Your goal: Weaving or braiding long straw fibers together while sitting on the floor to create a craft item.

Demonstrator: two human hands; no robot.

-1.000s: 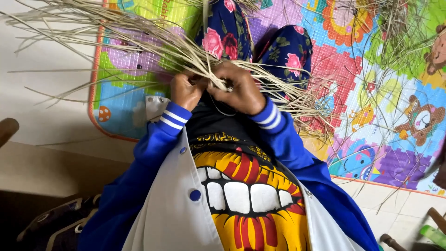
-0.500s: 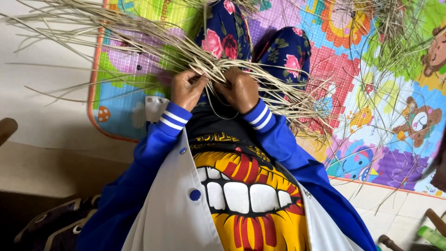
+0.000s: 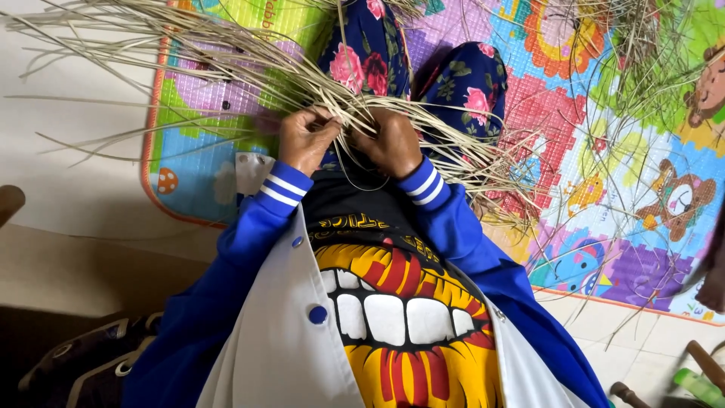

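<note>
We see both hands close together over the lap, buried in a mass of pale dry straw strands that fans out to the upper left and lower right. The left hand is curled, fingertips pinching a few strands; the right hand is clenched around a bunch of the same strands, knuckles up. The two hands sit just beside each other, almost touching. The strands lie across floral-patterned trousers and spill onto a colourful play mat, whose orange-bordered left edge runs down beside the left sleeve. Beyond that edge is pale floor, crossed by stray strands, offering the most open room. More loose straw is heaped at the upper right, well apart from the hands.
</note>
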